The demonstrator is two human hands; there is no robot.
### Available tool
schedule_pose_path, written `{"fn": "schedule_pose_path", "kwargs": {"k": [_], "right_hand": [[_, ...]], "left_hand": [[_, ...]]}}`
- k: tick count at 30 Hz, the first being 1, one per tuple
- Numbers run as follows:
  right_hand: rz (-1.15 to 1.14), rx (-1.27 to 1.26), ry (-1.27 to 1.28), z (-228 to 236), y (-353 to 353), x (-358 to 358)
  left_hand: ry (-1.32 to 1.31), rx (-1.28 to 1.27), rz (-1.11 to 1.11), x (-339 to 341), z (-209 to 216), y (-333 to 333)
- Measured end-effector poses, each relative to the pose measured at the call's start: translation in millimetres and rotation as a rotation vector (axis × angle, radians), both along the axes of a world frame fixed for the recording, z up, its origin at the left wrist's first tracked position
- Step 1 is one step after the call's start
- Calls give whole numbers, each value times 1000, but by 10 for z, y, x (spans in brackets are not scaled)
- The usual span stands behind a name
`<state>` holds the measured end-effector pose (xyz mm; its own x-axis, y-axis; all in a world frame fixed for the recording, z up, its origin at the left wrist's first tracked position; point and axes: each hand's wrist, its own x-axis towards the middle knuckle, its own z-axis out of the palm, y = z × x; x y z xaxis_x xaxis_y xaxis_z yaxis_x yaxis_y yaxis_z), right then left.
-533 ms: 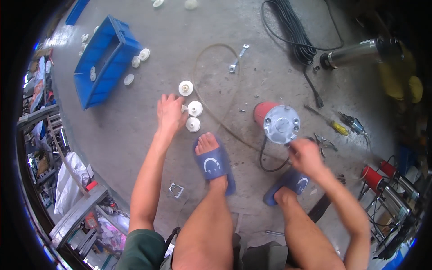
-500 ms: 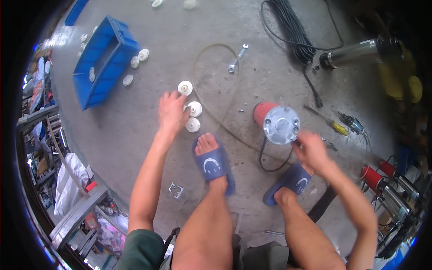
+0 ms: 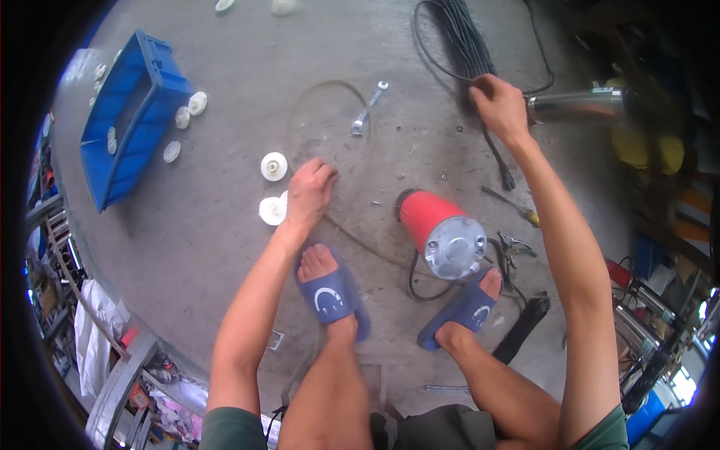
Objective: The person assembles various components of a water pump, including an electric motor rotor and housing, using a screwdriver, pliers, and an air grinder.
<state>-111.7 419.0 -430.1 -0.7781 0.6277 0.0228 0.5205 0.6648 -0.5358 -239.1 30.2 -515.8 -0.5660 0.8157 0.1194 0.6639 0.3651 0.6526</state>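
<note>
My left hand (image 3: 311,193) is just right of the white round plastic parts, fingers curled together; whatever they pinch, if anything, is hidden. One white flanged disc (image 3: 274,166) lies beyond its wrist, and a white disc (image 3: 272,211) lies partly covered beside it. My right hand (image 3: 501,109) reaches far forward beside the coiled black cable (image 3: 463,37), fingers bent to a pinch with their contents hidden. Between my feet and that hand, a red motor (image 3: 431,214) with a grey metal end cap (image 3: 456,246) lies tilted on the floor.
A blue plastic bin (image 3: 124,124) lies at the left with white discs around it. A wrench (image 3: 370,109) and thin hose (image 3: 375,251) lie in the middle. At the right are a steel cylinder (image 3: 574,106), pliers (image 3: 515,247) and a screwdriver (image 3: 530,216). Metal shelving (image 3: 124,390) stands lower left.
My right hand has left the motor's end cap and reached forward to the cable coil. The motor now leans further toward me. My left hand has shifted right of the white discs, and the view has turned.
</note>
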Motion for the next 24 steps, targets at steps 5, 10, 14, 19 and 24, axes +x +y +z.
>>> {"fn": "schedule_pose_path", "kwargs": {"k": [5,10,14,19,24], "right_hand": [[199,-40,-121,-17,-97,-150],[692,-43,-247,213,-736,-712],[977,-5,-456,670,-1498,-1331],[971,141,-647,1259,-2286,-1813],[617,291,-572,278,-3429,-1364]], "left_hand": [[192,-117,-65,-42,44,-47],[-515,-65,274,168,530,-466],[-488,-233,183,199,581,-1407],[-279,-88,464,114,554,-1696],[-374,91,789,27,342,-1724]]}}
